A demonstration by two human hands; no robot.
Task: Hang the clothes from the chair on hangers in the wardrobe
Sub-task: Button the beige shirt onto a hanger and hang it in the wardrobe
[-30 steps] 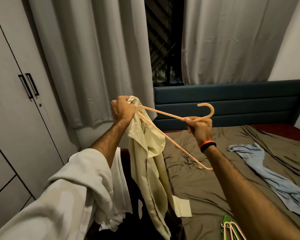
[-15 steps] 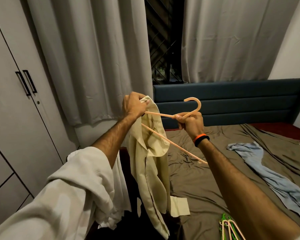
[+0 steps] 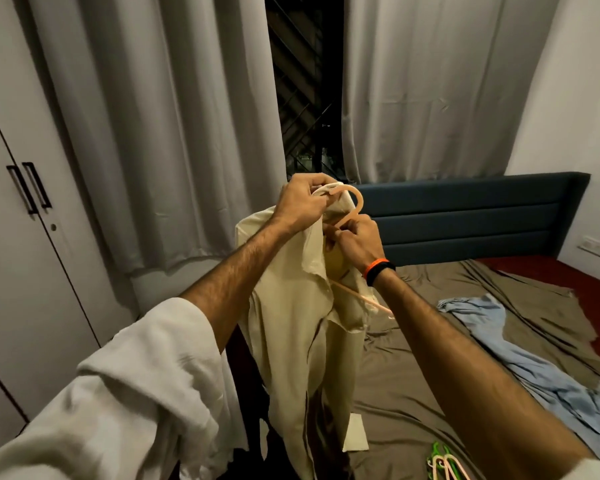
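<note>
A pale yellow shirt (image 3: 291, 334) hangs in front of me over the bed's edge. My left hand (image 3: 300, 202) grips its collar at the top. My right hand (image 3: 355, 242) holds the neck of a peach plastic hanger (image 3: 357, 199) just under its hook. Most of the hanger is inside the shirt, and one arm end pokes out at the lower right. A white garment (image 3: 146, 386) is draped over my left forearm. The wardrobe (image 3: 18, 258) stands shut at the left with two black handles.
A bed with a brown sheet (image 3: 430, 375) fills the right side, with a blue garment (image 3: 520, 355) lying on it. Several spare hangers (image 3: 444, 465) lie at the bed's near edge. Grey curtains (image 3: 174, 133) hang behind, and a dark headboard (image 3: 465, 216) is beyond.
My hands have come together and risen. The hanger, earlier held out to the right of the shirt, has gone inside the shirt's neck, with only its hook and one end showing.
</note>
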